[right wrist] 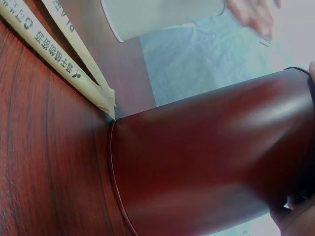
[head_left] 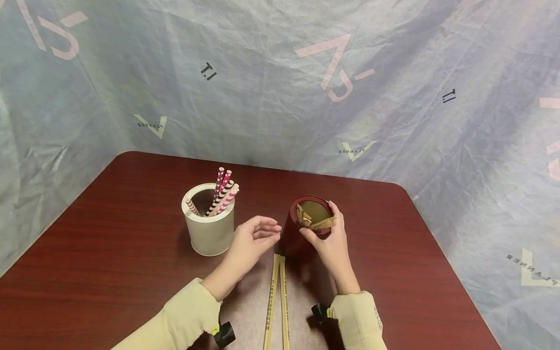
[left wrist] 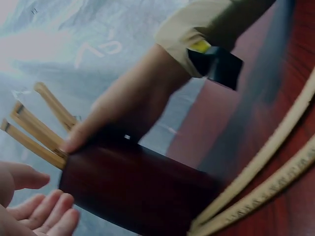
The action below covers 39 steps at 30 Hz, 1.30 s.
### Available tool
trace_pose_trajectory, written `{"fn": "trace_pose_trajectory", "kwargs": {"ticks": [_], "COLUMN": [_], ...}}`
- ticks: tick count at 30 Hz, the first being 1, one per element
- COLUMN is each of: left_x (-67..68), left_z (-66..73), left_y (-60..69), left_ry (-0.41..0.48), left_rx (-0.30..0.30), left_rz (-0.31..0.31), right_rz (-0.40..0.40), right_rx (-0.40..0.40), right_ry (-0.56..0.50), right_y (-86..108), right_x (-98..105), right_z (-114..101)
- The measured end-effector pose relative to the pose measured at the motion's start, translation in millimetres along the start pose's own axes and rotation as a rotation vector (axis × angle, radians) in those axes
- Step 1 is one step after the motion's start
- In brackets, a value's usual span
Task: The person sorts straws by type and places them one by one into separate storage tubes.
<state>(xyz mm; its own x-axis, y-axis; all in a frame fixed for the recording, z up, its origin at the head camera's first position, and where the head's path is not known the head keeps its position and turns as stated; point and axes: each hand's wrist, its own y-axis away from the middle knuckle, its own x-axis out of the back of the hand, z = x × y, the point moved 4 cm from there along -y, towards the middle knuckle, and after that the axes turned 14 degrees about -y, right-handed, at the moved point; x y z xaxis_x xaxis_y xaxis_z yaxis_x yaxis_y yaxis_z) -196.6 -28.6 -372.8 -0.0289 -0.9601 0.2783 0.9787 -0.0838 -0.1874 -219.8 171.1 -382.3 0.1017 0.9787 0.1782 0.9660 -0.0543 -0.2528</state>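
A dark red canister (head_left: 297, 245) stands on the table, several paper-wrapped straws (left wrist: 37, 128) leaning out of its open top. My right hand (head_left: 334, 248) grips its rim from the right, thumb at the front and fingers on the far right side. To the canister's left, my left hand (head_left: 249, 245) hovers with loosely bent fingers and holds nothing. Two more wrapped straws (head_left: 270, 301), printed with lettering, lie on the table; their far ends meet near the canister's base. The right fingertips are partly hidden in the wrist views.
A white canister (head_left: 209, 239) with several patterned paper straws (head_left: 226, 194) stands left of my left hand. The dark red wooden table (head_left: 131, 204) has rounded far corners. Grey printed cloth (head_left: 262, 97) hangs behind and beside it.
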Motion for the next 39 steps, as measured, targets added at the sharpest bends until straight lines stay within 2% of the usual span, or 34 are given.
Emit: {"fn": "trace_pose_trajectory", "kwargs": {"ticks": [4,11,19,21,26,33,39], "left_x": [-4.7,-9.4,-18.5,-20.7,-24.1,-29.8,-36.1], "left_z": [-13.8,-29.9,-42.4,-44.0,-46.6,-53.0,-51.0], "left_y": [3.4,9.4,22.0,24.1,27.7,30.5,31.9], "left_ry": [-0.062,-0.187,-0.246,-0.287,-0.407,-0.462,-0.555], "left_rx": [0.048,0.130,0.290,0.307,0.306,0.324,0.277], "left_rz": [-0.056,-0.160,-0.350,-0.385,-0.430,-0.477,-0.484], "right_rz": [-0.002,-0.002,0.002,0.004,0.002,-0.004,-0.001], "right_rx": [-0.005,-0.006,0.001,0.005,-0.002,-0.012,-0.017], "right_ry": [0.002,-0.002,0.008,0.011,0.013,0.015,0.012], "right_y": [-0.1,-0.5,-0.9,-0.9,0.0,0.3,0.2], "right_x": [-1.4,-2.4,-1.3,-1.0,-0.8,-0.8,-0.2], "right_z": [-0.8,-0.5,0.5,0.4,1.0,2.2,2.1]}}
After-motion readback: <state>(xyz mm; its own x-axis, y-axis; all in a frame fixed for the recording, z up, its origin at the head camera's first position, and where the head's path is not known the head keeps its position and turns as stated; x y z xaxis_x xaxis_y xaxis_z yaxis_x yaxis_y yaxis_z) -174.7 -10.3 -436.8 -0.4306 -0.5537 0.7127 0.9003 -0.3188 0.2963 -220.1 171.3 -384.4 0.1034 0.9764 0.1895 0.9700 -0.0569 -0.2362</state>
